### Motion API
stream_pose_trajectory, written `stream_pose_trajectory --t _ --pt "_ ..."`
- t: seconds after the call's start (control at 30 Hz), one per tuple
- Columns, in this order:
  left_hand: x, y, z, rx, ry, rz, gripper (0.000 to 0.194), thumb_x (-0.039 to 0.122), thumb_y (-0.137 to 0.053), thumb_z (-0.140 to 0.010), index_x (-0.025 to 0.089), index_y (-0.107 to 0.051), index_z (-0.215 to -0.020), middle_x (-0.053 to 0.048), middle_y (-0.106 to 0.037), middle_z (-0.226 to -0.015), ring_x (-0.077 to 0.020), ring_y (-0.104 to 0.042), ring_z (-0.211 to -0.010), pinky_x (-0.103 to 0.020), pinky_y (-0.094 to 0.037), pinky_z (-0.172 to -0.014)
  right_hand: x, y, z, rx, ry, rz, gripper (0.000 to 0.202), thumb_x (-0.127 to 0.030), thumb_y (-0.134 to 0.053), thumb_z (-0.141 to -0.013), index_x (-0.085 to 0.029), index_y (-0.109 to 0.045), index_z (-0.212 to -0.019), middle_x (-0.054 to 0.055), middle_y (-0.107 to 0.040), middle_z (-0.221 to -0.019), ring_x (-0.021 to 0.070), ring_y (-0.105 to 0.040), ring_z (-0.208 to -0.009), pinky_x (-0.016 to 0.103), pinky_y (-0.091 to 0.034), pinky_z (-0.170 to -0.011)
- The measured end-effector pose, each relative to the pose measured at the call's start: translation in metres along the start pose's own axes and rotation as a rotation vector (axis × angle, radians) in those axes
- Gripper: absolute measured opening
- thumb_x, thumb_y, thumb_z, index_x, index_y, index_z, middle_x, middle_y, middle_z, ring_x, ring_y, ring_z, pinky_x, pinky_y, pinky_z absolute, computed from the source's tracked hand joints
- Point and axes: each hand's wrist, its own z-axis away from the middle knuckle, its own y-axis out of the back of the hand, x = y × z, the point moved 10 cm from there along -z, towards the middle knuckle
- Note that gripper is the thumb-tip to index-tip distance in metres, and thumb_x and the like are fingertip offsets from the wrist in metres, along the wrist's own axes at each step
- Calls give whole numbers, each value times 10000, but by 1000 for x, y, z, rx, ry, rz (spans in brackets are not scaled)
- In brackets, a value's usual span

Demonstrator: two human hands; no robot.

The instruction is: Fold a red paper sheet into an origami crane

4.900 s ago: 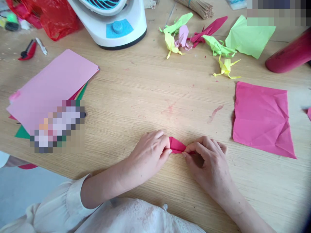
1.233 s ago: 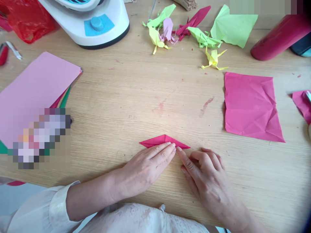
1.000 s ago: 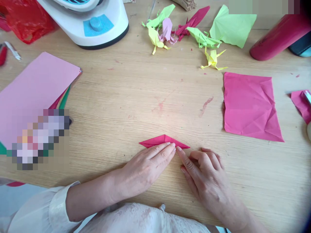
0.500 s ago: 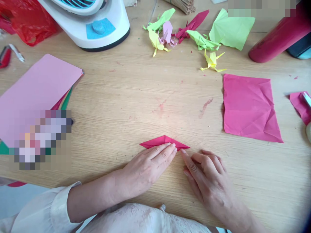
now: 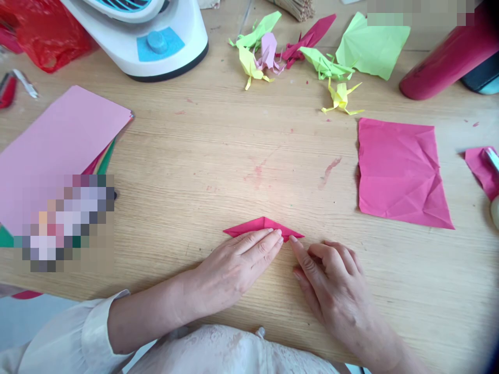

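On one table (image 5: pixel 234 156), two hands touch one folded paper (image 5: pixel 249 225) (pink).

The left hand (image 5: pixel 234 270) partly covers the folded paper (image 5: pixel 249 226); the fan (image 5: pixel 183 36) is cropped.

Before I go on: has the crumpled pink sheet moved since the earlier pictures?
No. The pink sheet lies just right of the red smear, same as before.

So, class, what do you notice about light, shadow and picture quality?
Head view: pale glow on the table; thin shadow left of the creased pink sheet; darkened lower-right corner; pixelation at top right and over part of the paper stack.
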Motion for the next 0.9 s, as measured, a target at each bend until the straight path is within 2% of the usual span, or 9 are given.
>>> stream_pose_trajectory --t 0.2,0.37,0.57,0.73,0.9 --pt "-1 1 -1 9 21 -10 504 86 -314 -984 39 -438 -1470 -103 -432 -1566 -212 -429 -1418 -332 -384 -1162 -1 0 -1 1 1 17 429 -206 -521 -992 -44 -527 -1389 138 -546 -1053 290 -502 -1017 474 -473 -878" --pt "0 -1 -4 -16 34 11 536 74 -331 -965 45 -403 -1495 -88 -419 -1577 -206 -423 -1421 -336 -379 -1170 1 0 -1 13 -19 21 406 -226 -501 -1002 -68 -543 -1373 129 -556 -1039 284 -507 -1004 464 -485 -862" --pt "1 -14 -5 -97 63 77 527 140 -350 -988 70 -377 -1509 -92 -416 -1577 -204 -433 -1415 -348 -379 -1175 3 4 0 51 -53 42 514 -228 -498 -1003 -95 -424 -1493 126 -554 -1029 290 -514 -990 457 -492 -839" --pt "-1 -5 -12 -26 107 31 537 173 -446 -975 73 -400 -1501 -92 -512 -1495 -216 -501 -1320 -348 -404 -1127 5 5 1 75 -81 48 531 -239 -466 -1016 -150 -380 -1532 116 -550 -1017 281 -517 -962 447 -485 -825" --pt "0 -1 -15 9 146 9 531 168 -489 -956 87 -440 -1479 -91 -562 -1420 -229 -510 -1258 -366 -413 -1097 3 3 2 58 -34 26 525 -235 -478 -1011 -127 -400 -1518 117 -553 -1043 275 -521 -972 447 -473 -852"
